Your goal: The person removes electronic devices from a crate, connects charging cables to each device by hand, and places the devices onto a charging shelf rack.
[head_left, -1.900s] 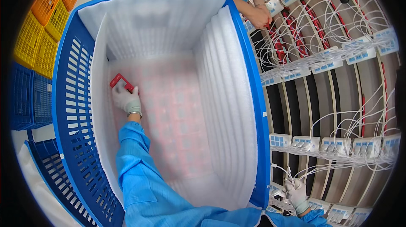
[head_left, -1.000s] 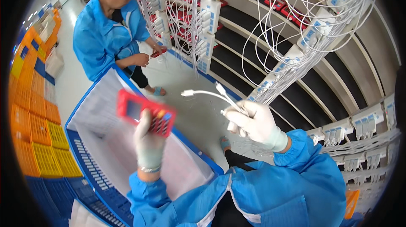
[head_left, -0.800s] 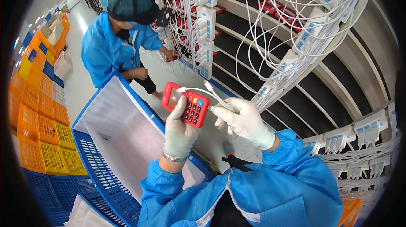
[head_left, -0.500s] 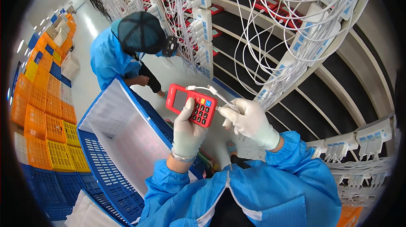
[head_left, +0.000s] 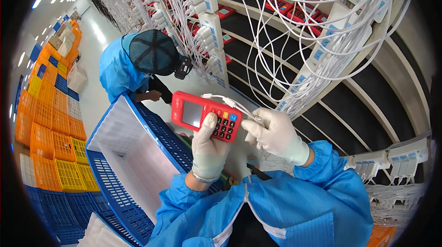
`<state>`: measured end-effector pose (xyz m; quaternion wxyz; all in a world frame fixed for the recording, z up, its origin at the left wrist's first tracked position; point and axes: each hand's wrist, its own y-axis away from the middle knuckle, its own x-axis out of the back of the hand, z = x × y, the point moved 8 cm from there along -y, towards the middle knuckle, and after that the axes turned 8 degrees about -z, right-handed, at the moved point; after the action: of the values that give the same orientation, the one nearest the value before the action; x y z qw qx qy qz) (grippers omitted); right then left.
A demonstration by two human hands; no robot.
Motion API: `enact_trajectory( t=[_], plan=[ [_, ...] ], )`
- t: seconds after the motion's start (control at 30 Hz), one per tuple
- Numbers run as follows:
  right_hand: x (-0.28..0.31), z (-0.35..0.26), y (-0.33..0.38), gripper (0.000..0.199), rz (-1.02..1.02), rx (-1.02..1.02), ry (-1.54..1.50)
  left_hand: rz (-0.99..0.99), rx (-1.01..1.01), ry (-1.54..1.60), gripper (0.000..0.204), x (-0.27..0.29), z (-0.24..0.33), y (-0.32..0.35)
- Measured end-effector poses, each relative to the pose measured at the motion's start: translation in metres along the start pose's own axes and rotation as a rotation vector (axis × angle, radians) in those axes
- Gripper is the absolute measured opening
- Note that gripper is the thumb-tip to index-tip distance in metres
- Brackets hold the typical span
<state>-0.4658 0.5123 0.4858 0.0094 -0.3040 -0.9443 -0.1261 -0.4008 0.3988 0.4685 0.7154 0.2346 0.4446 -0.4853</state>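
Two gloved hands are working close together in the head view: the left hand (head_left: 209, 150) is grasping a red keypad device (head_left: 177, 111) from below, its thumb lying on the front near the keys, and is holding it just right of a white-lined blue basket (head_left: 110, 185). The right hand (head_left: 281, 134), fingers curled, is pinching white cables (head_left: 235, 104) beside the keypad end, though whether any plug is sitting in the device cannot be told. Beyond them, a co-worker (head_left: 117, 69) is bending near the basket, while shelves (head_left: 375, 104) are standing on the right behind hanging white cords (head_left: 363, 44).
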Motion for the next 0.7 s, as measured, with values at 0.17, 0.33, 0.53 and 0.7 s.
enact_trajectory(
  t=[0.17, 0.33, 0.53, 0.7],
  plan=[
    [0.018, 0.001, -0.01, 0.025, 0.03, 0.034, -0.097, -0.158, 0.109, -0.162, 0.031, -0.016, 0.001, -0.042],
    [0.064, -0.029, 0.042, 0.036, 0.253, 0.172, -0.43, -0.175, 0.169, -0.438, 0.023, -0.013, 0.014, -0.136],
    [0.079, -0.025, 0.101, 0.042, -0.413, -0.053, -0.569, -0.277, -0.11, -0.932, 0.035, -0.059, 0.032, -0.279],
    [0.056, 0.039, 0.08, 0.039, -0.458, -0.363, -0.399, -0.281, -0.386, -1.543, 0.037, -0.082, -0.001, -0.387]
  ],
)
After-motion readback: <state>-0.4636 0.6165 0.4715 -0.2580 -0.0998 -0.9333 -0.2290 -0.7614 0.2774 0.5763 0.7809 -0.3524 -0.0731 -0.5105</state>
